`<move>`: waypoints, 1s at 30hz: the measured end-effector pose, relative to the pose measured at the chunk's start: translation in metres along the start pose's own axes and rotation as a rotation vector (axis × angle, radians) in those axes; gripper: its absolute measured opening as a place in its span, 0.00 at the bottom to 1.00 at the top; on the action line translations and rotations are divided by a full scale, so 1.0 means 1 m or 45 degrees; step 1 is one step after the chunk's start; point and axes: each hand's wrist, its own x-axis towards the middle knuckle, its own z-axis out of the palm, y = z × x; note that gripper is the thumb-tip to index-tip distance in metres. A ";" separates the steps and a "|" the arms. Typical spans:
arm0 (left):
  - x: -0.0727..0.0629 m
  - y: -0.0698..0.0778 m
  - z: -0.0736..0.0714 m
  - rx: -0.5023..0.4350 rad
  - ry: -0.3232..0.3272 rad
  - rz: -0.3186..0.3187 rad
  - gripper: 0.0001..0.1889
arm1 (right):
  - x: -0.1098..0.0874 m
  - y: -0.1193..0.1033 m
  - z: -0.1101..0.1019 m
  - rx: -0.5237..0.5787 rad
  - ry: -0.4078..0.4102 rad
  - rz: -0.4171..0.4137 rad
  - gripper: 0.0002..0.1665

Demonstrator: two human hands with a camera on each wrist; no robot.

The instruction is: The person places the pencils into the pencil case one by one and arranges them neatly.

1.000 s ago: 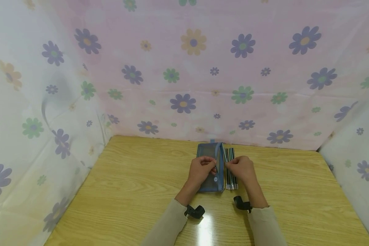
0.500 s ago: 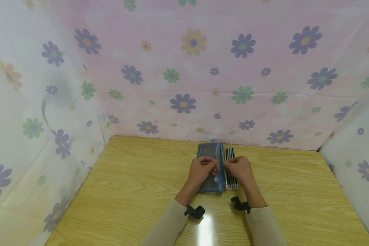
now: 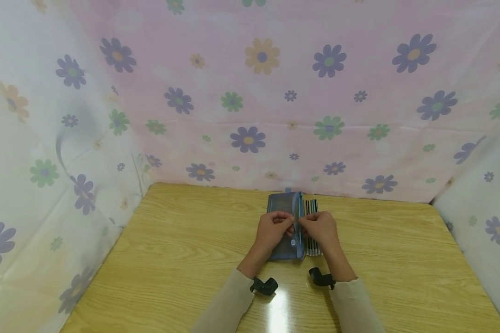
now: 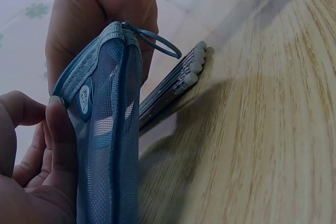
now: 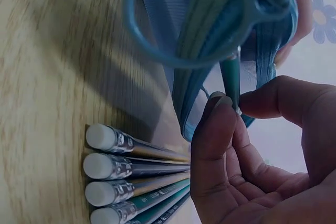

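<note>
A blue mesh pencil case [image 3: 280, 203] lies near the back edge of the table, its zipped mouth spread on the right side. My left hand [image 3: 271, 229] pinches the near lip of that mouth between thumb and forefinger. At the opening, my right hand [image 3: 322, 229] pinches a green pencil [image 5: 230, 80], which sits partly within the mouth in the right wrist view. Several striped pencils [image 5: 157, 169] with white erasers lie side by side just right of the case. A round blue zipper ring [image 4: 157, 41] hangs from the case's near end.
The wooden table [image 3: 183, 240] stretches out on both sides of the case. Flowered cloth [image 3: 216, 115] rises behind the table and along both sides. Each wrist carries a black camera mount [image 3: 265, 286].
My right hand has shifted left with the pencil, from above the loose pencils to the case's mouth. The left hand keeps its hold on the lip.
</note>
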 end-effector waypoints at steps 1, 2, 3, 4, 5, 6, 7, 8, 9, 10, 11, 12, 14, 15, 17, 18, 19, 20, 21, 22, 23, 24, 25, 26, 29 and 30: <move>0.000 0.000 0.000 -0.001 -0.001 0.002 0.09 | 0.000 0.000 0.000 0.003 -0.005 -0.006 0.15; 0.000 0.000 0.000 -0.001 -0.003 0.003 0.09 | -0.001 -0.001 0.001 0.005 -0.007 -0.006 0.15; 0.000 0.000 0.000 0.001 -0.004 0.003 0.09 | -0.001 -0.001 0.001 0.004 -0.009 -0.005 0.15; -0.001 0.000 0.000 0.002 -0.005 0.006 0.09 | -0.001 -0.001 0.001 0.004 -0.013 -0.005 0.15; -0.001 0.001 0.000 0.003 -0.007 0.006 0.09 | -0.001 -0.001 0.001 0.003 -0.015 -0.004 0.15; -0.001 0.001 0.000 0.002 -0.008 0.008 0.09 | -0.001 -0.001 0.001 0.000 -0.017 -0.003 0.15; -0.001 0.001 0.000 0.002 -0.010 0.009 0.09 | -0.001 -0.002 0.000 -0.002 -0.019 -0.003 0.15; -0.001 0.001 0.000 0.002 -0.010 0.009 0.09 | -0.001 -0.001 0.000 -0.009 -0.017 0.000 0.15; -0.001 0.001 0.000 0.000 -0.009 0.009 0.09 | -0.001 -0.002 0.000 -0.017 -0.018 -0.002 0.15; -0.001 0.001 0.000 -0.002 -0.009 0.010 0.09 | -0.001 -0.001 0.000 -0.025 -0.020 -0.005 0.15; -0.001 0.000 0.000 -0.003 -0.008 0.010 0.09 | -0.001 -0.001 -0.001 -0.033 -0.023 -0.009 0.15; 0.000 0.000 0.000 -0.006 -0.006 0.011 0.09 | -0.001 -0.001 -0.001 -0.041 -0.024 -0.014 0.15; 0.000 0.000 0.001 -0.007 -0.003 0.011 0.09 | -0.001 0.000 -0.002 -0.055 -0.025 -0.023 0.15; 0.000 0.000 0.001 -0.005 -0.001 0.011 0.08 | -0.001 0.000 -0.002 -0.061 -0.026 -0.029 0.15; 0.000 0.001 0.001 -0.009 0.001 0.012 0.08 | 0.000 0.001 -0.003 -0.081 -0.020 -0.041 0.13; 0.000 0.001 0.001 -0.011 0.001 0.012 0.08 | 0.001 0.002 -0.003 -0.091 -0.016 -0.046 0.13; 0.000 0.001 0.001 -0.011 -0.001 0.012 0.08 | 0.001 0.002 -0.004 -0.104 -0.012 -0.052 0.12; -0.001 0.002 0.001 -0.015 -0.001 0.014 0.09 | 0.002 0.003 -0.004 -0.119 -0.008 -0.061 0.12; -0.001 0.003 0.001 -0.016 -0.003 0.013 0.09 | 0.002 0.003 -0.005 -0.137 -0.004 -0.070 0.11; -0.002 0.003 0.001 -0.018 -0.006 0.013 0.09 | 0.003 0.003 -0.006 -0.153 0.003 -0.076 0.11; -0.002 0.003 0.001 -0.017 -0.008 0.012 0.09 | 0.003 0.003 -0.006 -0.169 0.008 -0.081 0.10; -0.002 0.003 0.001 -0.016 -0.010 0.010 0.10 | 0.003 0.003 -0.007 -0.186 0.011 -0.092 0.10; -0.002 0.004 0.001 -0.015 -0.009 0.010 0.10 | 0.004 0.003 -0.008 -0.207 0.017 -0.108 0.09; -0.002 0.004 0.001 -0.012 -0.008 0.009 0.10 | 0.004 0.003 -0.009 -0.232 0.024 -0.129 0.09; -0.002 0.003 0.000 0.005 -0.009 0.008 0.10 | 0.004 0.004 -0.011 -0.312 0.043 -0.187 0.09; -0.003 0.003 0.000 0.014 -0.009 0.009 0.10 | 0.004 0.005 -0.012 -0.341 0.050 -0.208 0.09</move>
